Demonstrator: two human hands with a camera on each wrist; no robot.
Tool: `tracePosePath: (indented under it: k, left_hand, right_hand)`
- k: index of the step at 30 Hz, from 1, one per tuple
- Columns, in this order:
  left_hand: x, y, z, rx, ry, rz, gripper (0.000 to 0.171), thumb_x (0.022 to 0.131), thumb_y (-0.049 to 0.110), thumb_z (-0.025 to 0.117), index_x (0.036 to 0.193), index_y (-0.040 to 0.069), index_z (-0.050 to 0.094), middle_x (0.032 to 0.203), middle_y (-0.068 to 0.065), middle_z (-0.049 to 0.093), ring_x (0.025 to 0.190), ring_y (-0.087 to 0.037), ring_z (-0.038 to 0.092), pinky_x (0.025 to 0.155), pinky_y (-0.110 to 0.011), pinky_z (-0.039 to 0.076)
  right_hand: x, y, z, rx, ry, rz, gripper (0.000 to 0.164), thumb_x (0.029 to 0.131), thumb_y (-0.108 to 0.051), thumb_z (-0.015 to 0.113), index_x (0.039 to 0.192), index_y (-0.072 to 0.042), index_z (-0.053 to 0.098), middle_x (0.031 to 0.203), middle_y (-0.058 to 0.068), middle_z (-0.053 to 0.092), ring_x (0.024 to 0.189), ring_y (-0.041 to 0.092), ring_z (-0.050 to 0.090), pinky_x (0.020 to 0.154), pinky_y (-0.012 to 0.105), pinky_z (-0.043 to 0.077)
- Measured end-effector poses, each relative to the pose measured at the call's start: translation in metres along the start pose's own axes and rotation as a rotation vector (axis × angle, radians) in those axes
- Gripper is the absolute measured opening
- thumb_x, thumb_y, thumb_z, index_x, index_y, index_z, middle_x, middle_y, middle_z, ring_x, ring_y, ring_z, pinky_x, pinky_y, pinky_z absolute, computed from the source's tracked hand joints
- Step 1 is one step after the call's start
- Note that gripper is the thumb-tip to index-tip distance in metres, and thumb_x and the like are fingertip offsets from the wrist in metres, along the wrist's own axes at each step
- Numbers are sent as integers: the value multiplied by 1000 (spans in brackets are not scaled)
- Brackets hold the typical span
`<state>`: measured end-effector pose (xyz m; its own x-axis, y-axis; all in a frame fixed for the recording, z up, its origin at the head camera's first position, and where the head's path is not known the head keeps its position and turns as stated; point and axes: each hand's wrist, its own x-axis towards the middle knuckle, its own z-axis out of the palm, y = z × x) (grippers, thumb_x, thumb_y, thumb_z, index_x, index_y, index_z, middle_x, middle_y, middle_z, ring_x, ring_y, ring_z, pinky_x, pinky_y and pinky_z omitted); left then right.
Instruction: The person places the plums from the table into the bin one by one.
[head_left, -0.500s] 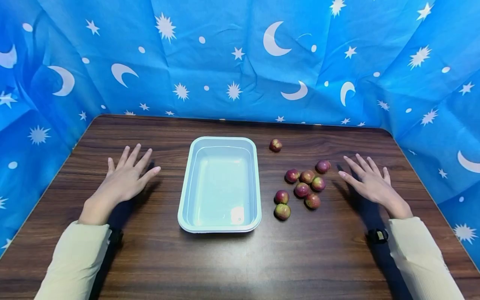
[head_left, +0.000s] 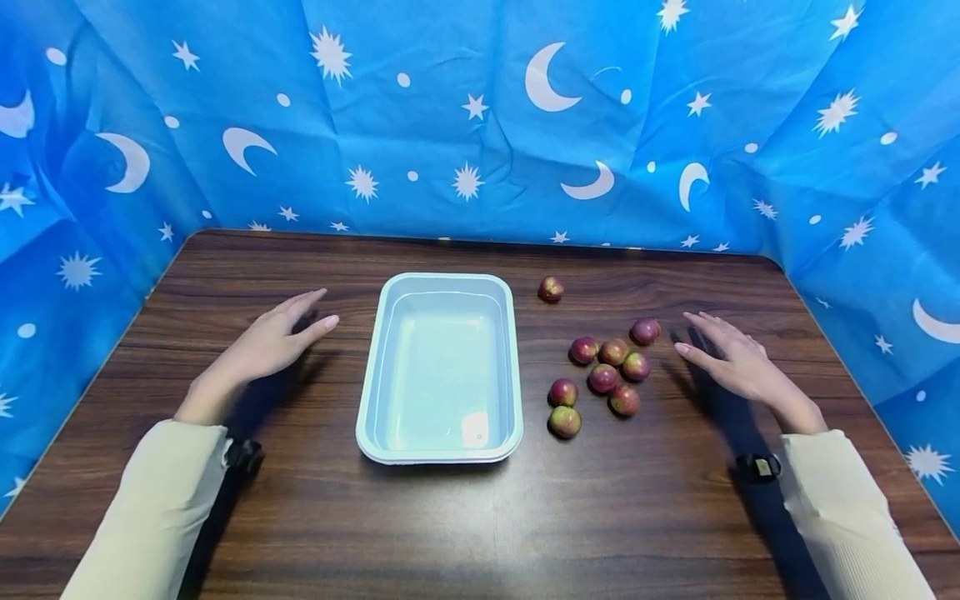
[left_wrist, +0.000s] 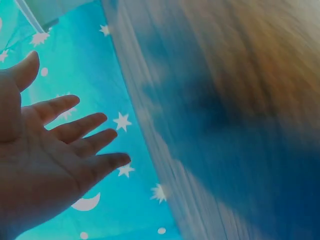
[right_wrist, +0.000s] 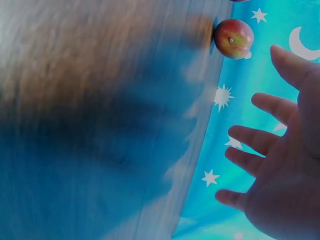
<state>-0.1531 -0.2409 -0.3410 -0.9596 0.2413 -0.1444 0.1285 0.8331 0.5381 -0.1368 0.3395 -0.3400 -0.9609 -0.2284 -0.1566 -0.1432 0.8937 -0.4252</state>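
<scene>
In the head view my left hand [head_left: 266, 337] hovers over the table left of a pale blue plastic tub [head_left: 450, 375], its thumb and fingers pointing toward the tub's rim. My right hand [head_left: 735, 358] is over the table on the right, nothing in it, fingers spread. Nearest to its fingertips lies a dark red plum [head_left: 645, 332]. Several more red and yellow-green plums [head_left: 603, 379] form a loose group between the tub and that hand. One plum [head_left: 551, 289] sits apart at the back. A plum [right_wrist: 233, 39] also shows beyond the right thumb in the right wrist view.
The dark wood-grain table [head_left: 465, 533] has rounded back corners. A blue cloth [head_left: 465, 108] with white moons and stars hangs behind it and along both sides. Black wrist straps [head_left: 243, 457] show at the cream sleeves [head_left: 150, 508].
My left hand has turned from palm-down to thumb-up and shifted slightly right toward the tub. The right hand has turned onto its side a little. Tub and plums have stayed put.
</scene>
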Motion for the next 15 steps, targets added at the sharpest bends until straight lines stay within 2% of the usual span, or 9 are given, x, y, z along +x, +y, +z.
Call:
tracePosePath:
  k: [2,6,8,11,15]
  left_hand:
    - [4,4,-1,-52,-4,-13,74,93,54,38,143,2,22,143,-28,23,127,-46,25,100,-62,24]
    - [11,10,-1,-141,4,-39,73,91,56,41,140,3,31,141,-25,30,127,-44,29,99,-62,27]
    - [16,12,-1,-168,16,-33,72,90,57,42,138,3,36,139,-24,34,127,-42,28,100,-61,25]
    - [22,16,0,-230,24,-27,67,90,53,46,134,3,42,133,-23,42,119,-39,41,97,-56,35]
    - [28,24,0,-425,6,-33,54,92,37,52,130,-2,45,123,-23,50,106,-34,54,89,-43,48]
  right_hand:
    - [0,-2,0,34,-5,4,67,95,-42,45,142,1,23,140,33,21,126,51,20,96,69,17]
    - [-2,-8,-2,74,-15,26,68,94,-43,46,142,-1,23,139,32,26,119,52,32,92,66,30]
    - [-3,-10,-2,80,-19,33,67,94,-43,46,142,-2,24,138,33,27,117,53,33,90,66,32]
    - [-3,-13,-3,92,-24,41,66,94,-43,46,141,-2,26,138,33,28,118,53,33,89,66,33]
    - [-4,-15,-3,108,-26,42,64,94,-42,47,140,-1,29,137,32,29,118,53,33,89,66,33]
